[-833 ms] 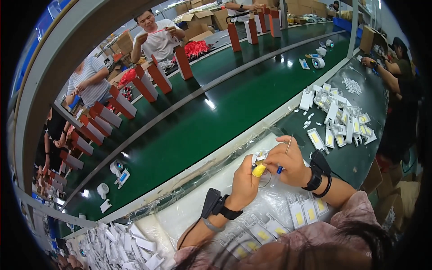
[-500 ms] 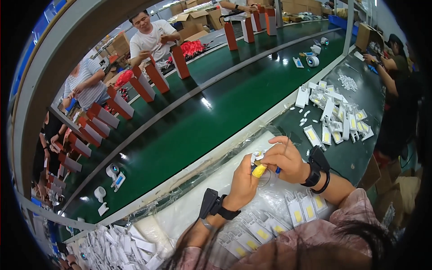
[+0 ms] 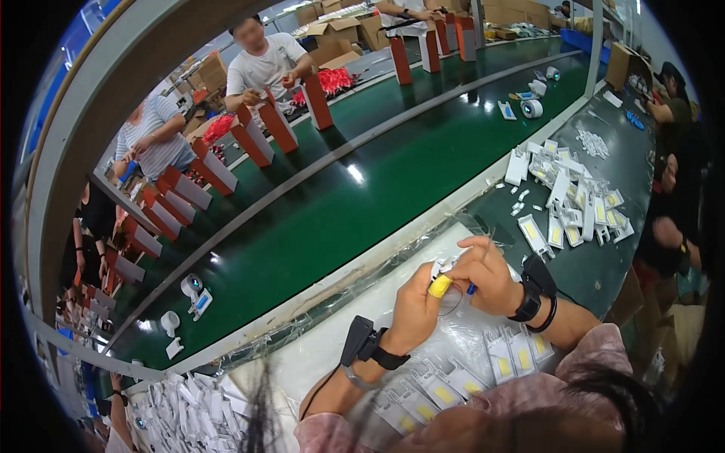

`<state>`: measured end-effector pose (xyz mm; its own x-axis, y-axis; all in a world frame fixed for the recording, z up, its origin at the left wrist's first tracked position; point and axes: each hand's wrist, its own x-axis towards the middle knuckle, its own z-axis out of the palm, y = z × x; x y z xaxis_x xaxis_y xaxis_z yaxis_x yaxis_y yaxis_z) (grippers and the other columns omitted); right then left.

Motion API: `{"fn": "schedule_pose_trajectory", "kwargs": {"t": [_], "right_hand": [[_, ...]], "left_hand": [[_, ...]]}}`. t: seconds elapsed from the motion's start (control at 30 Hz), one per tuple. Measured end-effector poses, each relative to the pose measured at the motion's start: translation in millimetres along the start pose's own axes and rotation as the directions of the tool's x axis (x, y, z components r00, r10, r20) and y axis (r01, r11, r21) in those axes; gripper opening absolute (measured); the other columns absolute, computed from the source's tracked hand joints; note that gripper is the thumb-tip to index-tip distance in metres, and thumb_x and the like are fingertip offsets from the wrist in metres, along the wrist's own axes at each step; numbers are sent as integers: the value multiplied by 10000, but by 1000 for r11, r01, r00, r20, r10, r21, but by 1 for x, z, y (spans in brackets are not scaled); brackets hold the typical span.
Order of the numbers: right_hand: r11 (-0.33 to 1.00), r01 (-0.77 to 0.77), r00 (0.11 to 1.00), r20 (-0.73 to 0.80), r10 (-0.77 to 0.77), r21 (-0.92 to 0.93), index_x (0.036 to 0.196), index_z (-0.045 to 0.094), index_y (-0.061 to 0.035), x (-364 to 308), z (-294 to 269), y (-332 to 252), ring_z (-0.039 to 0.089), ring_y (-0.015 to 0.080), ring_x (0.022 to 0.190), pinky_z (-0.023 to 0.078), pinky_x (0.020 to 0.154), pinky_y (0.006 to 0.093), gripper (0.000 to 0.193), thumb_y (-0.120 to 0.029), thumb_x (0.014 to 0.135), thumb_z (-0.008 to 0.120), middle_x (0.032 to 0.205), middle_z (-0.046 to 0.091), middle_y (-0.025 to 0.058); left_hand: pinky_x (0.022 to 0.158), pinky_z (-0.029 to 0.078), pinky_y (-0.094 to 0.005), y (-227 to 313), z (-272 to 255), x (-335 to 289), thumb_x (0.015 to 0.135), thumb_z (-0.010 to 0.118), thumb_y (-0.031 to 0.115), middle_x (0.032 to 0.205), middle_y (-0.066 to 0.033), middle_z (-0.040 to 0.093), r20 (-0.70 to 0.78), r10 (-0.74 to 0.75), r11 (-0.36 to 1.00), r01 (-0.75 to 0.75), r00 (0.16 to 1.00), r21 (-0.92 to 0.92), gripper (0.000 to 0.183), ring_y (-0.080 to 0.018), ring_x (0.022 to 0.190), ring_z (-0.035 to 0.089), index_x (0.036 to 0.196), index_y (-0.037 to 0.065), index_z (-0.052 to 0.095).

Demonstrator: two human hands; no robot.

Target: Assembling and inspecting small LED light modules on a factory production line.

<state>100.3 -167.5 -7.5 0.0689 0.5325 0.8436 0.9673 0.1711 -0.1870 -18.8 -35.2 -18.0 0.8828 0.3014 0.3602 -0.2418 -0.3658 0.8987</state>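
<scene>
My hands meet over a plastic-covered work surface (image 3: 343, 321). My left hand (image 3: 414, 311) pinches a small white plastic part (image 3: 439, 267) at its fingertips. A yellow wrap (image 3: 439, 285), seemingly around the thumb, shows beside that part. My right hand (image 3: 489, 278) closes its fingers on the same part from the other side. Something small and blue (image 3: 472, 288) sticks out under the right fingers; its kind is hidden. Just below my hands, white plastic housings with yellow patches (image 3: 504, 365) lie in rows.
A green conveyor belt (image 3: 317, 219) runs diagonally ahead, carrying orange-and-white boxes (image 3: 251, 140) and small white round devices (image 3: 192, 285). Loose white housings (image 3: 570, 189) are heaped at right, with tiny white pieces (image 3: 593, 143) beyond. Another heap (image 3: 189, 411) lies lower left. Co-workers stand across the belt and at right.
The whole view has shifted slightly, so the scene sits a bit further right and lower. Both my hands stay together on the small part. A co-worker at right has drawn their hands back.
</scene>
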Motion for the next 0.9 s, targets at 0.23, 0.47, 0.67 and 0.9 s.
{"fn": "schedule_pose_trajectory", "kwargs": {"t": [0.23,0.47,0.67,0.9], "right_hand": [[1000,-11,1000,-10,11,-13,931,643,-70,-1,-1,-6,553,194,666,461,910,420,272,41,693,715,734,557,22],[992,-91,994,58,97,-89,1029,640,-64,0,2,3,596,246,919,433,906,429,307,-53,745,756,983,628,71],[980,-178,957,217,193,-84,1014,647,-101,-7,9,8,570,251,925,396,866,384,268,-92,763,741,1034,636,47],[975,-198,903,368,222,-104,1018,658,-137,-13,11,10,576,241,949,391,862,373,260,-107,769,728,1064,650,32]], "left_hand": [[653,487,-328,1,-8,3,968,534,139,826,-140,631,24,85,989,-87,996,118,166,-233,729,636,1062,3,545],[508,464,-263,-10,-105,37,971,491,182,780,-38,633,67,-247,967,242,967,77,202,-111,565,583,1058,37,602],[724,518,-438,-22,-211,15,887,568,210,958,-208,680,-502,-125,257,517,856,817,281,-370,847,660,1098,33,622],[807,505,-441,0,-235,-10,862,538,159,1010,-197,680,-533,-3,358,498,846,790,295,-375,959,642,1117,40,628]]}}
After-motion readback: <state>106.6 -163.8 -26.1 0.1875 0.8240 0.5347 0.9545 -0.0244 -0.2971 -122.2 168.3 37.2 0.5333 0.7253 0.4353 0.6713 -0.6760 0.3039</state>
